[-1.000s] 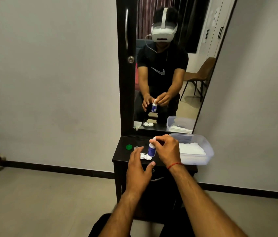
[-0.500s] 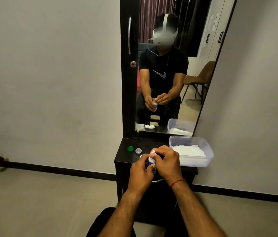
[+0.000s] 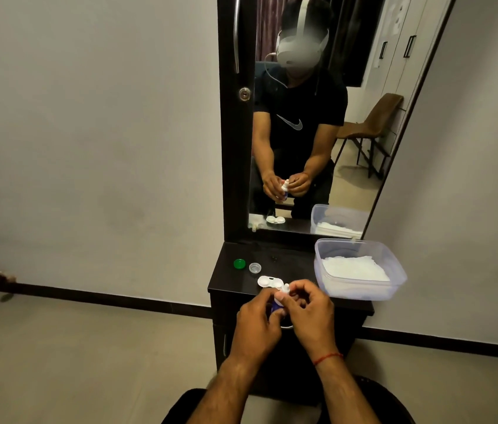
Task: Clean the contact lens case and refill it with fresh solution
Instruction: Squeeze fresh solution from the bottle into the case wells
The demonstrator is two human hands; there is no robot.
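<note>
Tall mirror (image 3: 361, 87) rising behind the case, dark stand (image 3: 235, 284) underneath it, and that case is our marker for everything here. Right of the case, well apart, sits a clear tub (image 3: 361, 290) with white tissues in it.

Now the hands, both just in front of the case and off the stand's near edge. The left hand (image 3: 257, 321) is wrapped round the blue body of the bottle (image 3: 275, 307), fingers curled snugly. The right hand (image 3: 309, 310) is up at the white top, thumb and fingertips pinching it. Whether the cap is on or off, I can't tell; the fingers hide it.

And the case (image 3: 270, 282) itself: white, lying flat on the stand, both wells looking uncovered, nobody touching it. Left of the case, a green cap (image 3: 239, 263) and, nearer in, a clear cap (image 3: 255, 267), probably its lids.

Handling, as I read it: the bottle's small and light, soft-walled, so hold it round the middle and squeeze gently or it'll flood those shallow wells. The case is lighter again, hard plastic on a glossy top, and looks likely to skate or tip. Pin it by the bridge between the wells, fingers clear of the rims. Once wet, it should be slippery.
</note>
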